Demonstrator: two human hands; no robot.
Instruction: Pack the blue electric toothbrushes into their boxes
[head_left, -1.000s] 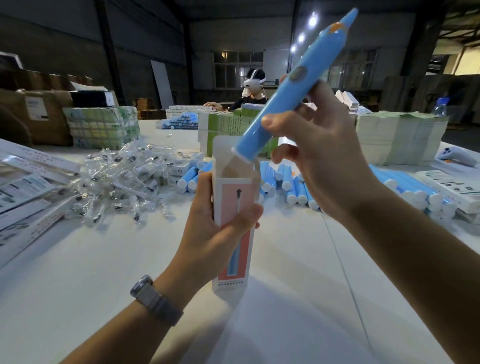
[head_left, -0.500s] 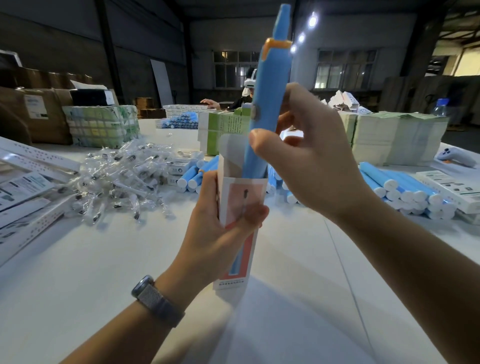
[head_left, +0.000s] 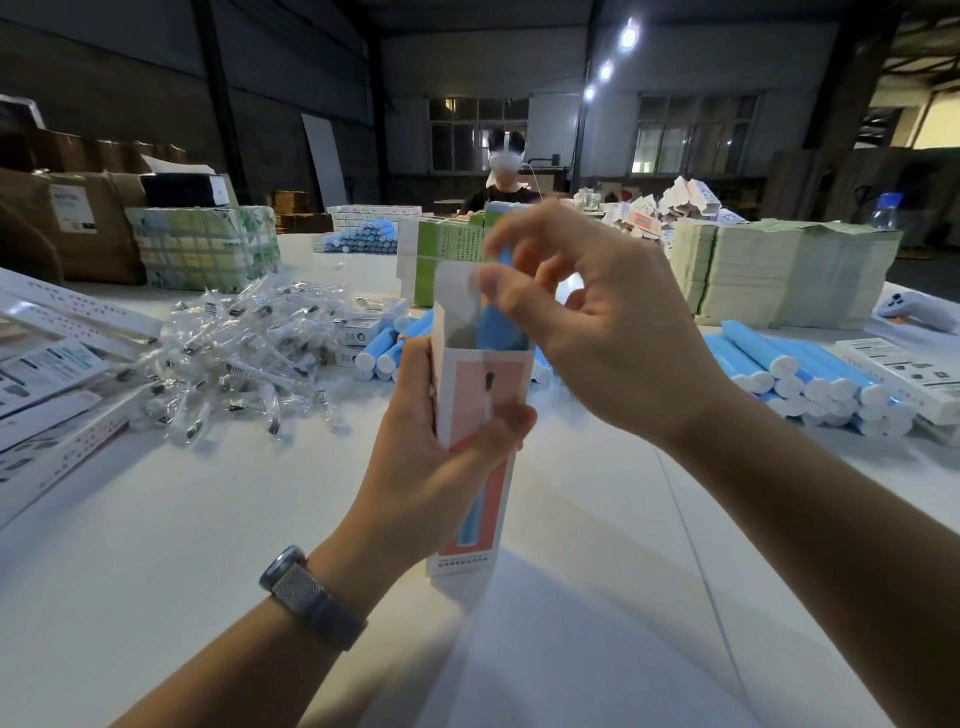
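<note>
The blue electric toothbrush (head_left: 496, 325) sits partway inside the box (head_left: 480, 415); your left hand (head_left: 436, 467) grips the box upright while your right hand (head_left: 597, 332) pinches the handle to guide it.

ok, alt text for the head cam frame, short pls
A right hand lowers a blue toothbrush into an open upright box gripped by the left hand over a white table. Loose blue toothbrushes and bagged brush heads lie behind.
</note>
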